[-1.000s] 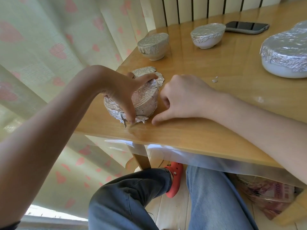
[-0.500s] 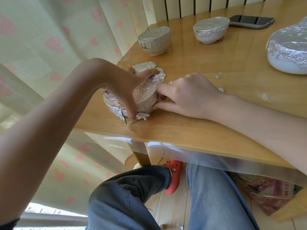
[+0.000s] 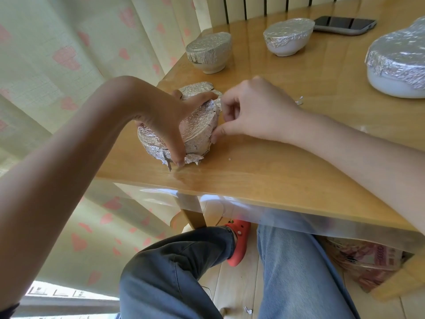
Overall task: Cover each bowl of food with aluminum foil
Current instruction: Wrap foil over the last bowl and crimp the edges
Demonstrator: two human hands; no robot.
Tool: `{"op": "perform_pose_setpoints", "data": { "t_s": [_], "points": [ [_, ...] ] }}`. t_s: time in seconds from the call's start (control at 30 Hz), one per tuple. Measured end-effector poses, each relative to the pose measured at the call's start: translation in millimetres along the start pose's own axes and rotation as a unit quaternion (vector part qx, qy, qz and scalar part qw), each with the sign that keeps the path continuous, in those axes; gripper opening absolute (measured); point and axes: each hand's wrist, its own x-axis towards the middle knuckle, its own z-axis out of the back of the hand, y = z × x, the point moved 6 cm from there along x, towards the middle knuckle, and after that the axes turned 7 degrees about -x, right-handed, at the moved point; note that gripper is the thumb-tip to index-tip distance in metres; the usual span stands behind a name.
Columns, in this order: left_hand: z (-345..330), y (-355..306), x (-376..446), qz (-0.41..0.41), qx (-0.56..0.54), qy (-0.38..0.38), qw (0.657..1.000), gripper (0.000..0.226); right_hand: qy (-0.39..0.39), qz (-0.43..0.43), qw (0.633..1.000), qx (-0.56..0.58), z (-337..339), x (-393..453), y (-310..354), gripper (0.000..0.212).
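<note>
A bowl wrapped in crinkled aluminum foil (image 3: 197, 132) sits near the table's front left corner. My left hand (image 3: 170, 118) lies over its top, thumb and fingers curled down around its sides, a fingertip touching the table. My right hand (image 3: 255, 111) is at the bowl's right side, its curled fingers pinching the foil edge there. Foil flaps stick out at the bowl's base and behind it. Three other bowls stand covered with foil: a small one (image 3: 208, 52) at the back left, a white one (image 3: 288, 35) further back, and a large white one (image 3: 397, 65) at the right.
The wooden table (image 3: 276, 169) ends just in front of the bowl and close to its left. A phone (image 3: 345, 25) lies at the back. Small foil scraps (image 3: 299, 101) lie on the table. A curtain hangs at the left. My legs are below the table.
My right hand has lifted from the table by the bowl's base to its right rim, and now pinches the foil there. My left hand has stayed on the bowl.
</note>
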Motion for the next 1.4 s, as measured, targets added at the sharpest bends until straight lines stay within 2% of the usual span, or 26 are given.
{"op": "perform_pose_setpoints", "data": {
  "t_s": [0.07, 0.17, 0.23, 0.43, 0.6, 0.7, 0.77, 0.83, 0.9, 1.0, 1.07, 1.2, 1.3, 1.4],
  "points": [
    [0, -1, 0, 0.004, 0.003, 0.002, 1.0, 0.146, -0.001, -0.025, 0.999, 0.045, 0, 4, -2, 0.045],
    [0, -2, -1, 0.0, 0.004, 0.0, 1.0, 0.147, 0.064, -0.032, 0.978, 0.195, -12, 9, -2, 0.046],
    [1, -2, -1, -0.002, 0.007, -0.003, 1.0, 0.146, 0.088, -0.038, 0.964, 0.248, -18, 11, -4, 0.046],
    [3, 0, 1, 0.01, 0.002, -0.007, 1.0, 0.147, 0.126, -0.023, 0.957, 0.261, -18, 7, -5, 0.04],
    [3, -1, -3, 0.036, -0.034, -0.007, 0.999, 0.141, 0.076, -0.035, 0.953, 0.293, -16, 2, -6, 0.028],
    [2, -1, -12, 0.1, -0.099, 0.019, 0.99, 0.147, 0.032, -0.058, 0.966, 0.25, -13, 8, -15, 0.026],
    [4, -5, -15, 0.117, -0.108, 0.018, 0.987, 0.145, 0.062, -0.079, 0.969, 0.227, -14, 8, -23, 0.028],
    [9, -6, -16, 0.112, -0.111, 0.009, 0.987, 0.135, 0.116, -0.081, 0.973, 0.18, -20, 3, -26, 0.032],
    [16, 0, -18, 0.089, -0.09, 0.003, 0.992, 0.136, 0.144, -0.06, 0.982, 0.11, -23, -4, -22, 0.04],
    [25, 6, -18, 0.014, -0.011, -0.01, 1.0, 0.142, 0.106, -0.033, 0.992, 0.057, -24, -7, -7, 0.053],
    [17, 5, -13, -0.043, 0.004, -0.003, 0.999, 0.14, 0.078, -0.026, 0.996, 0.035, -26, -7, 3, 0.056],
    [2, 4, -1, -0.112, -0.055, 0.014, 0.992, 0.145, 0.025, -0.025, 0.998, 0.055, -27, -6, 2, 0.04],
    [1, 6, 0, -0.108, -0.077, 0.0, 0.991, 0.141, -0.02, -0.032, 0.996, 0.086, -23, 1, -5, 0.028],
    [0, 3, -2, -0.101, -0.079, -0.015, 0.992, 0.132, -0.025, -0.013, 1.0, 0.004, -20, 4, -2, 0.019]
  ]
}}
